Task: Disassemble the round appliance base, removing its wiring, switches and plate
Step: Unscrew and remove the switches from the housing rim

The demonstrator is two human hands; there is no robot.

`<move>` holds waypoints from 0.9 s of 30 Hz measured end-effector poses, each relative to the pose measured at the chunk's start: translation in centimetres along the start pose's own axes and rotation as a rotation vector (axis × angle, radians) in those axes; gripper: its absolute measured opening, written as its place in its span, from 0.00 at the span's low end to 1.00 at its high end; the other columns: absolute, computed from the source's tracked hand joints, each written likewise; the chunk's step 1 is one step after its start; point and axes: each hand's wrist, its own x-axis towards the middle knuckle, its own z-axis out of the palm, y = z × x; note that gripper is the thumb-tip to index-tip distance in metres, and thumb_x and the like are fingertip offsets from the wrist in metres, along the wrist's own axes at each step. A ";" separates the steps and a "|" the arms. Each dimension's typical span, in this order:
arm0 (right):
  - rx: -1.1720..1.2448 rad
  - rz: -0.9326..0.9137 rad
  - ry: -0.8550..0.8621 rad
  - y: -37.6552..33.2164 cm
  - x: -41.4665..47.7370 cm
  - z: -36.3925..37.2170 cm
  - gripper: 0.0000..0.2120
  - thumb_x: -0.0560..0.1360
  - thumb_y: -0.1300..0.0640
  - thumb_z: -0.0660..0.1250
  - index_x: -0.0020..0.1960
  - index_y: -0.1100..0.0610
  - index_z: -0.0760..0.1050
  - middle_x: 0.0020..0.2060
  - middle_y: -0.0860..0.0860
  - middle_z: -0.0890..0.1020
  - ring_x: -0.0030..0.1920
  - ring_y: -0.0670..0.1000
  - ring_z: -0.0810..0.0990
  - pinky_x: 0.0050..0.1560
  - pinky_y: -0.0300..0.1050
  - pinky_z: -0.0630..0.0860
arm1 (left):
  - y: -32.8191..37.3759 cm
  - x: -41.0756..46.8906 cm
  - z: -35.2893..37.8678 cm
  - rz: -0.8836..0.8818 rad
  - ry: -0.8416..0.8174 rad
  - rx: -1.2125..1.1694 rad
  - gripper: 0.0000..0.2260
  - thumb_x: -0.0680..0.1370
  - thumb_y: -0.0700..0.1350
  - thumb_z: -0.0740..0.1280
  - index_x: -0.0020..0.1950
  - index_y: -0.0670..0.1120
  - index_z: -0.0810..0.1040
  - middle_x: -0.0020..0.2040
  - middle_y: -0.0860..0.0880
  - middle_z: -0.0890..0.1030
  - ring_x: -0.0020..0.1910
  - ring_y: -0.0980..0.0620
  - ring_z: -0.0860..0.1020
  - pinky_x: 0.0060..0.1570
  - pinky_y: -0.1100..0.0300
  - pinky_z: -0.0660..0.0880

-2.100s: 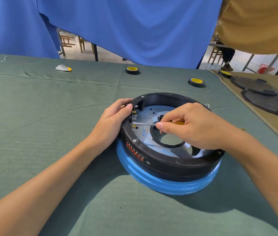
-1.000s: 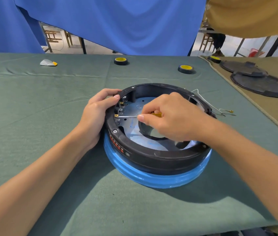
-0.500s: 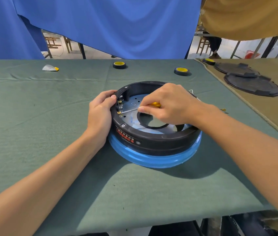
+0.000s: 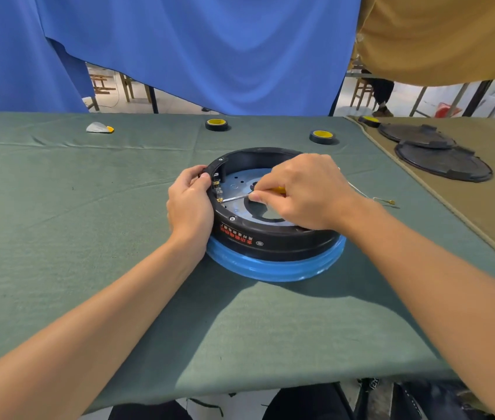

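Note:
The round appliance base [image 4: 273, 241], a black ring on a blue skirt, lies on the green cloth. Inside it shows a silvery metal plate [image 4: 240, 184] with a central hole. My left hand [image 4: 190, 207] grips the base's left rim beside a row of brass switch terminals [image 4: 217, 189]. My right hand [image 4: 301, 192] holds a small yellow-handled screwdriver [image 4: 237, 197] whose tip touches the lowest terminal. A thin white wire [image 4: 370, 197] with a brass end trails out on the right.
Two black-and-yellow tape rolls [image 4: 216, 124] [image 4: 321, 136] and a small white-and-yellow object [image 4: 99, 128] lie at the back. Black round lids [image 4: 443, 162] rest on the tan cloth at right. Blue curtain hangs behind. The table's near edge is close to me.
The view has pulled back and tilted, so the base appears farther away. Both hands keep their holds; the screwdriver tip stays at the terminals.

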 end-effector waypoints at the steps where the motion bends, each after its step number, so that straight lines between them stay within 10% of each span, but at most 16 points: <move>1: -0.009 -0.023 0.015 0.2 0.2 -0.2 0.19 0.77 0.40 0.58 0.44 0.49 0.83 0.32 0.47 0.78 0.37 0.54 0.76 0.33 0.44 0.64 | 0.0 0.0 0.0 0.021 0.003 0.034 0.10 0.70 0.49 0.62 0.48 0.56 0.80 0.50 0.51 0.83 0.53 0.48 0.79 0.61 0.45 0.73; 11: -0.035 0.557 0.534 -2.9 -3.6 1.6 0.18 0.80 0.46 0.58 0.42 0.55 0.80 0.31 0.52 0.80 0.32 0.60 0.77 0.29 0.47 0.71 | 0.5 -0.2 -0.1 -0.035 -0.010 0.039 0.08 0.77 0.43 0.61 0.46 0.57 0.75 0.51 0.49 0.81 0.53 0.48 0.79 0.59 0.48 0.75; 21: -0.122 0.445 0.607 0.3 -2.9 2.1 0.17 0.81 0.51 0.60 0.39 0.58 0.78 0.29 0.53 0.77 0.28 0.54 0.71 0.29 0.41 0.58 | 0.1 0.9 -3.0 0.434 -0.200 0.533 0.13 0.79 0.43 0.62 0.63 0.52 0.75 0.70 0.54 0.66 0.72 0.53 0.57 0.69 0.55 0.54; 27: 0.008 0.286 0.442 -4.5 -6.6 2.7 0.19 0.81 0.48 0.56 0.36 0.56 0.72 0.26 0.51 0.75 0.25 0.59 0.74 0.23 0.46 0.69 | 0.3 1.2 -2.3 0.637 -0.358 0.634 0.15 0.76 0.38 0.54 0.45 0.50 0.80 0.45 0.60 0.78 0.59 0.56 0.69 0.63 0.59 0.60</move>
